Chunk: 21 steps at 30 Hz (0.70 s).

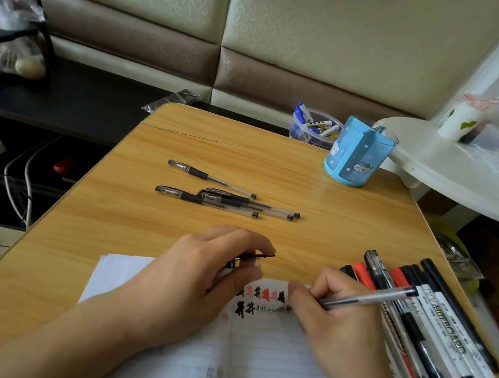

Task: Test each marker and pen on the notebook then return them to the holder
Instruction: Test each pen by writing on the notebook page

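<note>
My right hand (342, 316) pinched a clear pen (368, 299), tip on the notebook (273, 351); my left hand (211, 268) curled round a black cap (258, 256).

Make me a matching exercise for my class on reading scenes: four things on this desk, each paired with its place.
Things:
1. blue holder
2. pen cap
3. clear pen
4. four gel pens

Places:
A. in the left hand
B. lying mid-table, untouched
C. far right corner of the table
D. in the right hand, tip on the notebook

Pairs: 1-C, 2-A, 3-D, 4-B
</note>
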Tool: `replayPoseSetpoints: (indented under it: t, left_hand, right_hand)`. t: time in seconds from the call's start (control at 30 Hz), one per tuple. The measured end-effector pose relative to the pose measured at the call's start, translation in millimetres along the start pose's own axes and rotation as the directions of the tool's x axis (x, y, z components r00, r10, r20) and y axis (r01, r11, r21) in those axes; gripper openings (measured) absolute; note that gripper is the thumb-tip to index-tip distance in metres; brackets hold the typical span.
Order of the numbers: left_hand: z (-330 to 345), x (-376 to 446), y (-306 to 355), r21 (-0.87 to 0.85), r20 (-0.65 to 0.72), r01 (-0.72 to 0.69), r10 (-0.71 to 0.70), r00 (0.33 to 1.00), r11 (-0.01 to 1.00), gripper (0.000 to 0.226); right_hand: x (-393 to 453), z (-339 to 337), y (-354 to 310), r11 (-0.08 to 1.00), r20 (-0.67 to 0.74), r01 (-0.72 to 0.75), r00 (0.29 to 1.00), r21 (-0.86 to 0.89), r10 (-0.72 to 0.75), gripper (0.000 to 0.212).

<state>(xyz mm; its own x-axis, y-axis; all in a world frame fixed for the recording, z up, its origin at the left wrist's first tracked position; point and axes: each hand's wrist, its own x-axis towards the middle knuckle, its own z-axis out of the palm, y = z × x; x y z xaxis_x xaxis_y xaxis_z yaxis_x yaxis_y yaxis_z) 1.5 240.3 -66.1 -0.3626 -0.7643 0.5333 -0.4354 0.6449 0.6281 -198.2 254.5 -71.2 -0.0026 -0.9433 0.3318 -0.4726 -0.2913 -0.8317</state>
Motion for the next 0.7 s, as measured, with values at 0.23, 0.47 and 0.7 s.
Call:
replayPoseSetpoints:
  t: [0.23, 0.47, 0.7]
  left_hand:
    - [-1.0, -0.1, -0.1, 0.02, 0.006, 0.036, -0.036, 0.999, 0.999, 0.028]
    - [-0.9, -0.4, 1.4, -0.053, 0.02, 0.067, -0.066, 0.998, 0.996, 0.032]
    - [-3.0, -0.4, 5.5, -0.054, 0.059, 0.026, -0.023, 0.998, 0.998, 0.032]
  right_hand:
    - [-1.9, -3.0, -5.8, 0.992, 0.013, -0.062, 0.998, 0.109, 0.061, 0.039]
    - [-4.2, -8.1, -26.0, 0.823, 0.161, -0.211, 0.976, 0.527, 0.147, 0.05]
    - [-4.5, -7.1, -26.3, 0.831, 0.195, -0.224, 0.97, 0.509, 0.142, 0.024]
